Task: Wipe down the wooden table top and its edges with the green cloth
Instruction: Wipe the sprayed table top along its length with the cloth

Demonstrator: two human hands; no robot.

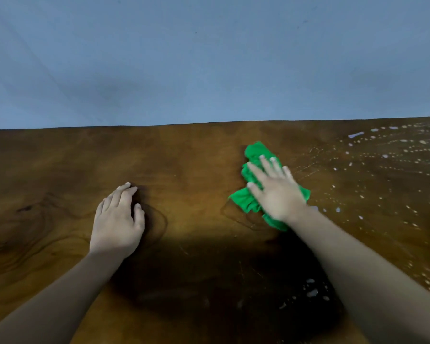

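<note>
The dark brown wooden table top [189,157] fills the lower half of the view. A crumpled green cloth [255,152] lies on it right of centre. My right hand [276,189] presses flat on the cloth with straight, spread fingers, and cloth sticks out beyond the fingertips and on both sides. My left hand [118,224] rests palm down on the bare wood to the left, fingers loosely bent, holding nothing. Many white droplets [387,155] speckle the wood to the right of the cloth.
The table's far edge [209,124] runs across the middle of the view, with a plain blue-grey wall [209,58] right behind it. A few more white droplets [310,291] sit in the dark shadow near me, under my right forearm.
</note>
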